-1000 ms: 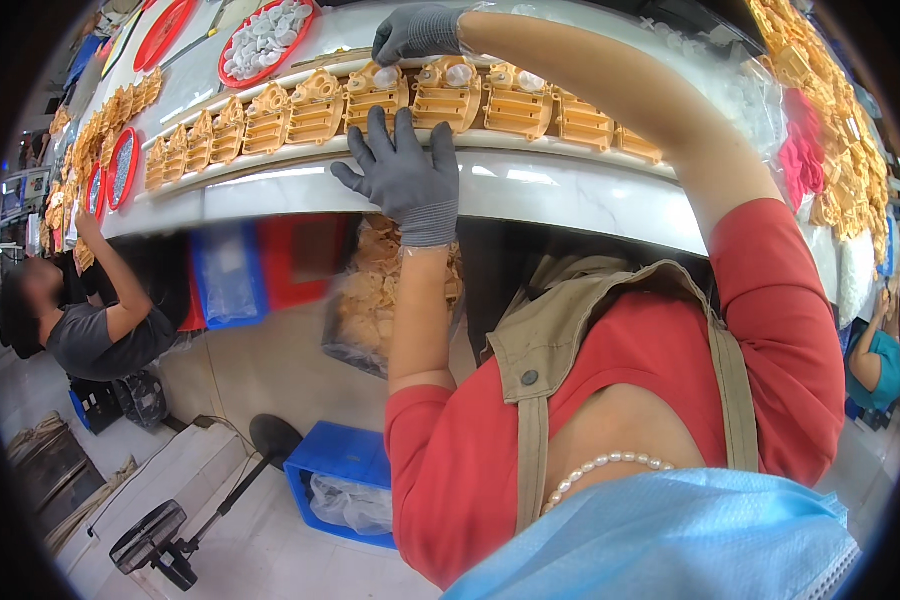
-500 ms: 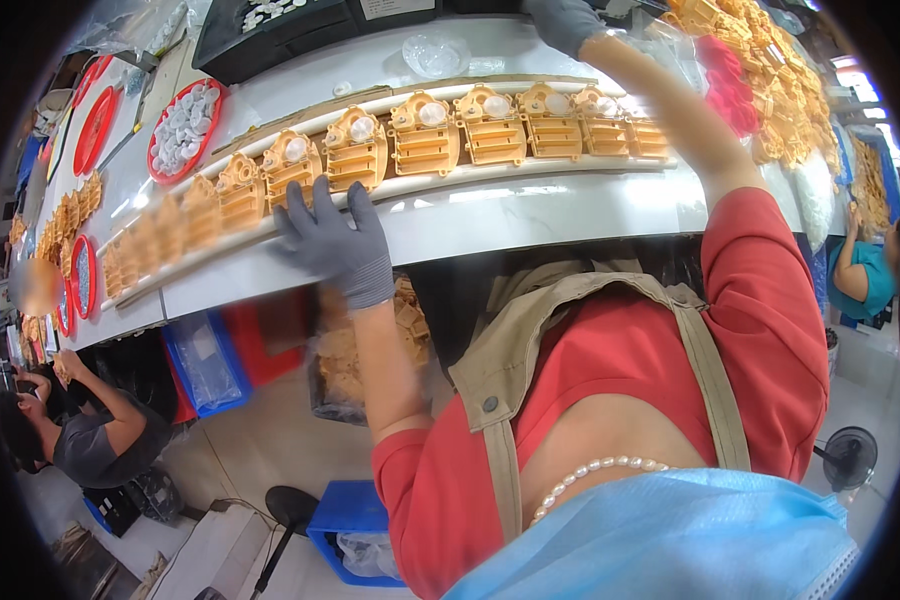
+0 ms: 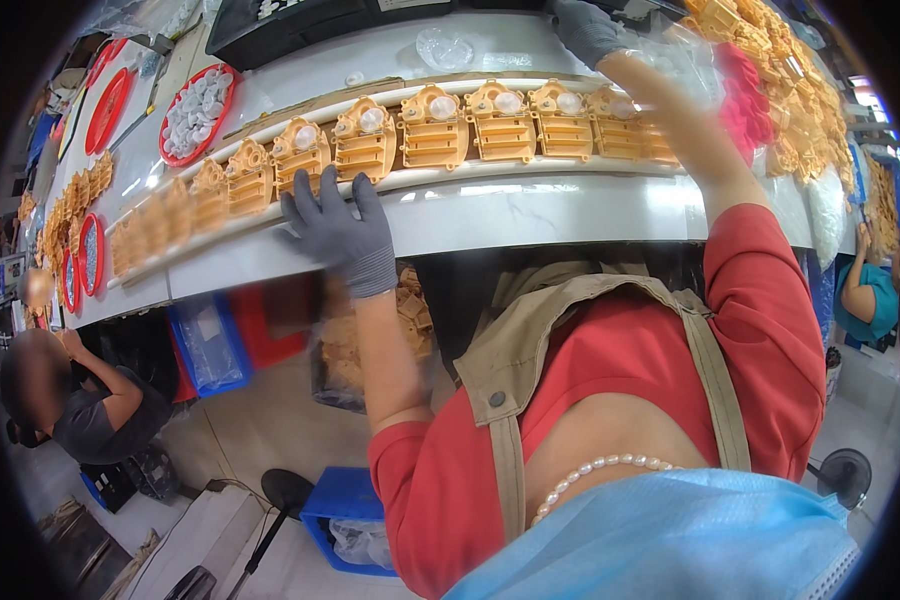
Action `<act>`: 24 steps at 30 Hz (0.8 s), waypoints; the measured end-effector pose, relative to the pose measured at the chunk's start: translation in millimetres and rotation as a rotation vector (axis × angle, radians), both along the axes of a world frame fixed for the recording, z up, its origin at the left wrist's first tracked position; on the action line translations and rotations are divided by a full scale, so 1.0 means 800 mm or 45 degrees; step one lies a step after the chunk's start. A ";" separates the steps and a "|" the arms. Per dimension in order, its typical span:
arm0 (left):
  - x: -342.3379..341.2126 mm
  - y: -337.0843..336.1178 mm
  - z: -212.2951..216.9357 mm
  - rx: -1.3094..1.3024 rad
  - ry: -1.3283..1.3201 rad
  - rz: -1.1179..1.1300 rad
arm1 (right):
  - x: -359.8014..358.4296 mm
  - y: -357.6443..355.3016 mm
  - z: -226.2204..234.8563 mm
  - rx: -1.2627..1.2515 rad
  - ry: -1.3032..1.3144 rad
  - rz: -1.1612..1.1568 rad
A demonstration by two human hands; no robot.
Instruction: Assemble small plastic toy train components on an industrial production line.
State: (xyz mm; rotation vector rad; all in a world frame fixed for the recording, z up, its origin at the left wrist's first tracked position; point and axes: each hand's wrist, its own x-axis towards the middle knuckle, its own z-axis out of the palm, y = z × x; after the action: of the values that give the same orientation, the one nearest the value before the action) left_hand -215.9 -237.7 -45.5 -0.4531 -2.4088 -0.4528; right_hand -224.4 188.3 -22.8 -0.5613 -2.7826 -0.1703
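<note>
A row of yellow-orange plastic housings (image 3: 435, 130) lies along a track between two white rails (image 3: 530, 168) on the table. Several toward the right carry a round whitish translucent piece (image 3: 372, 121) in their upper part; those at the left end look blurred. My left hand (image 3: 342, 232), in a grey glove, is open with fingers spread, its fingertips at the near rail just below the housings. My right hand (image 3: 585, 32), also grey-gloved, reaches across the row to the far side beside a black tray (image 3: 280, 38). Its fingertips run to the picture's top edge and are hidden.
A red round tray (image 3: 198, 110) of white pieces stands at the left, with more red trays (image 3: 110, 112) beyond. A clear plastic dish (image 3: 444, 50) sits behind the row. Pink parts (image 3: 742, 105) and a heap of yellow housings (image 3: 795, 90) lie right. Co-workers sit at both sides.
The whole view has shifted slightly, so the row appears a little further right. Both my hands keep nearly the same places over the table.
</note>
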 end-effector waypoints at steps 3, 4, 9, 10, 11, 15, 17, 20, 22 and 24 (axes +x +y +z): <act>-0.002 0.000 0.000 0.022 0.000 -0.007 | 0.009 0.010 -0.001 -0.471 0.559 0.623; -0.003 0.000 0.001 0.025 -0.002 -0.003 | 0.005 0.005 0.002 -0.281 0.352 0.418; -0.005 -0.006 -0.005 0.048 0.008 -0.004 | -0.009 -0.107 0.086 -0.640 0.181 0.475; -0.004 -0.007 -0.006 0.049 0.003 -0.005 | -0.017 -0.120 0.090 -0.647 0.110 0.498; -0.004 -0.008 -0.007 0.057 0.010 -0.007 | -0.026 -0.133 0.092 -0.652 0.039 0.528; -0.001 0.001 0.003 0.095 -0.034 0.006 | -0.076 -0.131 0.051 -0.357 0.064 0.638; -0.002 0.000 0.000 0.092 -0.010 -0.002 | -0.087 -0.140 0.042 -0.225 -0.045 0.506; -0.002 -0.004 -0.002 0.093 0.021 -0.008 | -0.086 -0.142 0.037 -0.041 -0.138 0.517; -0.002 -0.006 -0.001 0.100 0.028 -0.006 | -0.093 -0.139 0.032 0.070 -0.188 0.585; -0.003 -0.006 0.001 0.119 0.027 -0.028 | -0.101 -0.144 0.033 0.508 -0.453 0.566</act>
State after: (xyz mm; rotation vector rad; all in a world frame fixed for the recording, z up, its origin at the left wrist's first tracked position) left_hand -218.4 -242.4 -44.3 -0.4411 -2.3535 -0.5645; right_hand -305.0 73.3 3.4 0.2062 -2.9951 -0.7638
